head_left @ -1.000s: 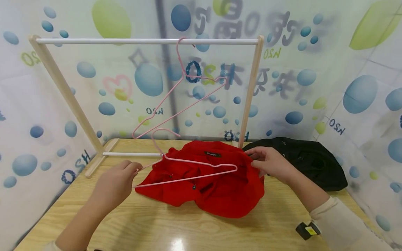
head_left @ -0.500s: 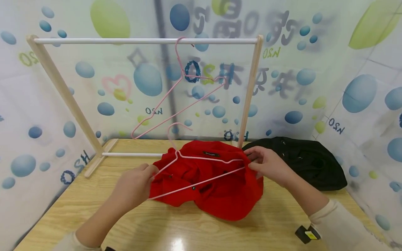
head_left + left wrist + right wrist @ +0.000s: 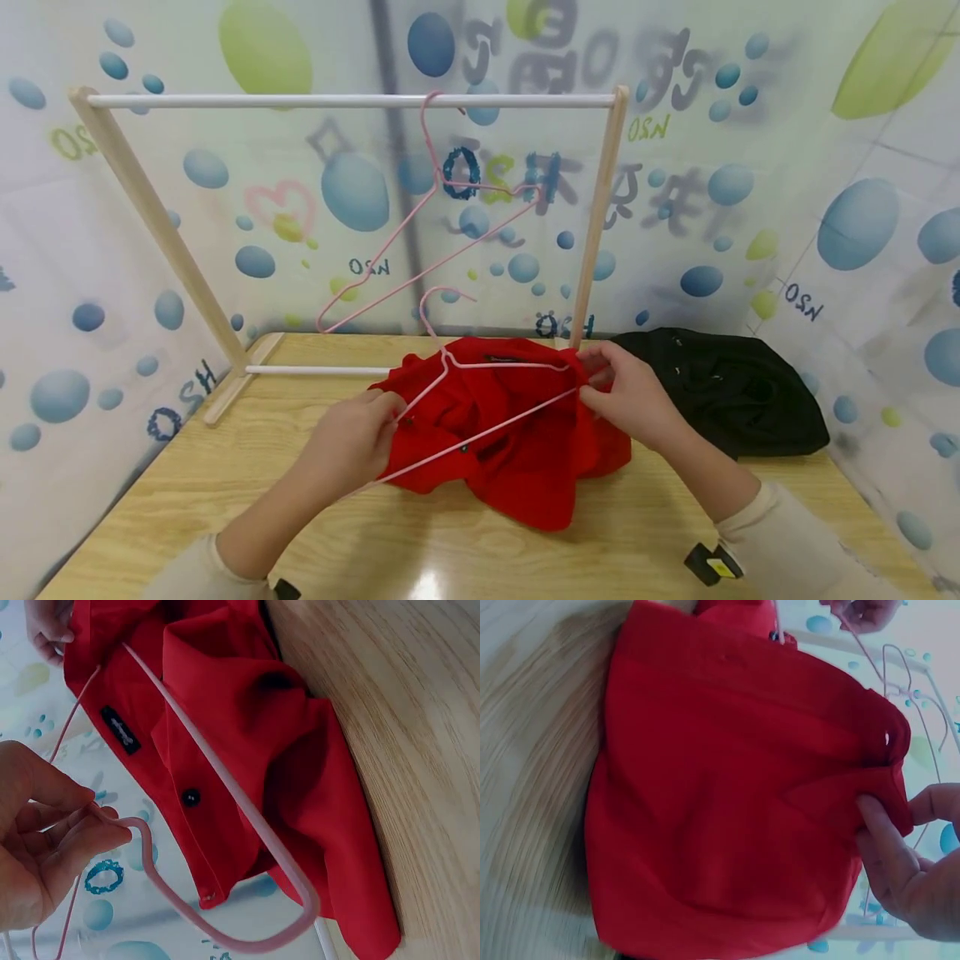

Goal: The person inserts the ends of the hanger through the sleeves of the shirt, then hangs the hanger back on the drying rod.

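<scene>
A red shirt (image 3: 525, 450) with dark buttons and a black neck label (image 3: 120, 730) lies bunched on the wooden table. My left hand (image 3: 356, 442) pinches a pink wire hanger (image 3: 480, 435) by its shoulder near the left end, hook upward. The hanger's far end goes in under the red cloth at the shirt's right side and is hidden there. With thumb and fingers, my right hand (image 3: 626, 396) pinches the shirt's upper edge at that spot. In the right wrist view the cloth (image 3: 727, 795) hangs from those fingertips (image 3: 881, 817).
Behind the shirt stands a rack with a white top rail (image 3: 262, 101) and wooden posts. A second pink hanger (image 3: 401, 229) hangs from the rail. A folded black garment (image 3: 742, 392) lies at the right, near the patterned curtain (image 3: 787, 167).
My left hand has carried the hanger to the right and a little up, sliding its far end under the cloth. My right hand has shifted slightly left, lifting the shirt's edge over that end.
</scene>
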`<state>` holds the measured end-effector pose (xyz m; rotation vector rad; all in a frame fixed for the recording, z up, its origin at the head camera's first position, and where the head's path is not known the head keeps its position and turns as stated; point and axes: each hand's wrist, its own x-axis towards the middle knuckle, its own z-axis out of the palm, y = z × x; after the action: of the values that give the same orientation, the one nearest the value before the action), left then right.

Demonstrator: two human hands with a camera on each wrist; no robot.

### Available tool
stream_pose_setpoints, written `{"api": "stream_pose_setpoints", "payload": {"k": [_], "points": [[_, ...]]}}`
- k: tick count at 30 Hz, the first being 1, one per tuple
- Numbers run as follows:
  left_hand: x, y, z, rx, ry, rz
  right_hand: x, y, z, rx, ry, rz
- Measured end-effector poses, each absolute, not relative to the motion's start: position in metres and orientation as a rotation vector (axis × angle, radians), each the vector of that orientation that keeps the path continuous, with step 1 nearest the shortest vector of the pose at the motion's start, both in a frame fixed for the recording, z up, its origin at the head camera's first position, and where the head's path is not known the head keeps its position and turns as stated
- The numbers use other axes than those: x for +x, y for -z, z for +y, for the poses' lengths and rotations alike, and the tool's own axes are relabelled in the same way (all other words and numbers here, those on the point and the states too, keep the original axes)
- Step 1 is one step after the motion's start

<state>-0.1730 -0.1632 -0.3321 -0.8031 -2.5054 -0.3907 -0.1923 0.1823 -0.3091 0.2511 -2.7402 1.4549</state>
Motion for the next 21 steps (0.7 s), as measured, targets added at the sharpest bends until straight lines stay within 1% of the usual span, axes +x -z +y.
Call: {"api": "stream_pose_setpoints", "payload": {"k": [11, 21], "points": [[-0.179, 0.334, -0.146, -0.859, 0.397, -2.450, -0.189, 0.315, 0.160, 0.383, -1.342, -2.691], [-0.188, 0.335, -0.138, -0.878, 0.417, -2.405, -0.190, 0.305, 0.147, 0.416, -1.319, -2.652]]}}
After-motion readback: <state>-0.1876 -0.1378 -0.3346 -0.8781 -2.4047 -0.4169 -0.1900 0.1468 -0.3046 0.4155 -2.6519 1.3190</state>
